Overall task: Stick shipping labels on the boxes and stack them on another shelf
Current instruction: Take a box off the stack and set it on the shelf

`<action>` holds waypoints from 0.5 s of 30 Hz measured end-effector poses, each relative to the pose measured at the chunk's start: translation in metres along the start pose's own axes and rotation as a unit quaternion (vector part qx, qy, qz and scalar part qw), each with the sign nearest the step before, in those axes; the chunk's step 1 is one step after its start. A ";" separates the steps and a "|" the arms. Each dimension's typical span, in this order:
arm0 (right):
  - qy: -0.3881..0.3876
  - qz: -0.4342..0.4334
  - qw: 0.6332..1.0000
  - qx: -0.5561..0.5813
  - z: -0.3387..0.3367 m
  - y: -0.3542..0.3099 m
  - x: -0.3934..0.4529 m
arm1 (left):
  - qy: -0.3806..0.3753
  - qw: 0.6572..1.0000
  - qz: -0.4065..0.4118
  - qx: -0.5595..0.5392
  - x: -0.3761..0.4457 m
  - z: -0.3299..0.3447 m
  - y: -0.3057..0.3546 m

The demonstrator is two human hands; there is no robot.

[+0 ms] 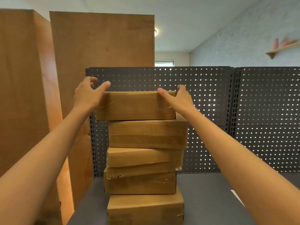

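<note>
Five taped boxes sit stacked on the grey shelf (211, 189), and the top box (135, 105) lies skewed left — left hand (88, 93) and right hand (177, 98) clasp its ends — no labels visible, so labelling can't be judged.

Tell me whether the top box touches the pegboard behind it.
Cannot tell. In the head view the top box overlaps the pegboard, hiding any gap behind it.
</note>
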State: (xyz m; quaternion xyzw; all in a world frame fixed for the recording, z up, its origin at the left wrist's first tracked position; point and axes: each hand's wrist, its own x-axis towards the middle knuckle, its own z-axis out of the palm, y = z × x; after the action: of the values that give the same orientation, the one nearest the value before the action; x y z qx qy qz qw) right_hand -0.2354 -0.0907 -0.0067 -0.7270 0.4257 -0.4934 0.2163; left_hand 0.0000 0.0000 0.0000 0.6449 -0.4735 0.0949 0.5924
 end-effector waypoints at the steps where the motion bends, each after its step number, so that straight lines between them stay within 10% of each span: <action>1: -0.010 0.034 0.999 0.018 0.002 -0.003 0.000 | 0.002 0.998 -0.048 -0.044 0.005 0.003 -0.003; 6: -0.041 0.144 0.983 0.105 0.013 -0.005 0.008 | -0.030 0.953 -0.222 -0.202 0.012 0.019 -0.014; 15: -0.040 0.166 0.971 0.166 0.011 -0.005 0.006 | -0.066 0.940 -0.238 -0.235 0.007 0.024 -0.011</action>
State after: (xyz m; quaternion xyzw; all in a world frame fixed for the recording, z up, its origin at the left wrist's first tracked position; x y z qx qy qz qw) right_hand -0.2227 -0.0941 -0.0050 -0.6189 0.4439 -0.4849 0.4299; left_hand 0.0008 -0.0254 -0.0095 0.5862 -0.3529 -0.2058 0.6996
